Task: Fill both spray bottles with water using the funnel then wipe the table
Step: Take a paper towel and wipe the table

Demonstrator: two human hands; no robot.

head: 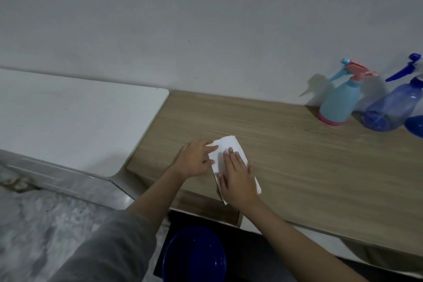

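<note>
The wooden desk (309, 155) fills the middle and right of the view, its back edge against the wall (206, 18). A lower white surface (75, 119) butts against its left end. Below the desk's front edge sits a dark blue basin (194, 256); whether it holds water I cannot tell.

At the back right corner stand the two spray bottles, both upright with their trigger heads on: the light blue bottle (341, 103) with a pink base, and just to its right the dark blue bottle (393, 107), partly cut off by the frame. A blue rounded thing (415, 125) at the right edge may be the funnel, though too little of it shows to be sure.

With the bottles capped and set aside, the filling looks finished, and the step in hand appears to be wiping. The white cloth (229, 155), folded into a long rectangle, lies near the desk's front left corner. Its long axis runs from the front edge toward the back, leaning slightly left at the far end.

The right hand (238, 178) lies flat on the cloth, fingers straight and pressing down. The left hand (196, 158) rests on the cloth's left edge, fingers loosely extended, gripping nothing.

The next move likely calls for steady downward pressure while sliding the cloth rightward across the bare wood, stopping short of the bottles.
</note>
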